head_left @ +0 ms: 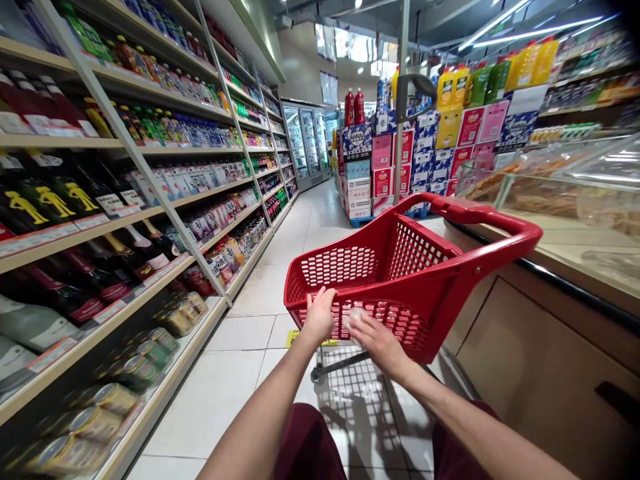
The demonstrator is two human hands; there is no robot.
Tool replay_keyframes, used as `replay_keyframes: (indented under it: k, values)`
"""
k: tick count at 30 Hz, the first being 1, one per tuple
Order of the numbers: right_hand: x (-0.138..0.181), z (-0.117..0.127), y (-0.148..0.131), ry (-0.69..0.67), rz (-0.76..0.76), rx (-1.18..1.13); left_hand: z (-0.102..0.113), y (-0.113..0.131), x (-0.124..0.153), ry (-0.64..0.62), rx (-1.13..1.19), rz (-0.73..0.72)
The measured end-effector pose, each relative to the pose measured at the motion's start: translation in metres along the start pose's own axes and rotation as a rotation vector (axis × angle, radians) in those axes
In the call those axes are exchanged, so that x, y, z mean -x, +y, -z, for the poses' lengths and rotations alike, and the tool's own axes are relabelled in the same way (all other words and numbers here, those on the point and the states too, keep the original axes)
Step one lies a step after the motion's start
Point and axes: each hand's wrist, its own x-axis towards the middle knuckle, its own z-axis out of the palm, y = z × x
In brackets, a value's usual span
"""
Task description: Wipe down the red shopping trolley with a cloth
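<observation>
On the left edge of the tiled floor (225,387) stands shelving (55,141) lined with bottles and cans; on the right edge, a counter (530,360). Between them, in front of my knees, is the red shopping cart (447,293), handle to the right. My left hand (320,319) hooks over its near rim, toward the front corner. My right hand (376,341) has fingers close together over a whitish wad (356,315) against the mesh; whether they pinch it, I cannot tell.
</observation>
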Motion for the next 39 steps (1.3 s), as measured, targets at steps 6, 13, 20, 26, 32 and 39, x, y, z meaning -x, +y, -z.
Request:
replay_keyframes:
  k: [6,13,20,26,32,39]
  values:
    - [-0.014,0.010,0.011,0.036,-0.033,0.053,0.007,-0.002,0.000,0.004,0.008,0.028]
    - [-0.010,0.021,0.015,0.170,-0.078,0.051,0.006,0.016,-0.005,0.021,-0.042,0.069]
    - [0.028,0.012,0.026,-0.030,-0.215,0.031,0.001,0.037,-0.014,-0.059,-0.028,0.027]
    - [0.008,0.027,0.037,0.099,-0.193,0.109,-0.004,0.051,-0.019,-0.020,-0.050,0.033]
    - [0.024,0.031,0.035,-0.024,-0.173,0.165,-0.013,0.065,-0.022,-0.042,-0.017,0.008]
    - [0.003,0.047,0.042,0.075,-0.211,0.162,-0.012,0.059,-0.019,-0.006,0.000,0.016]
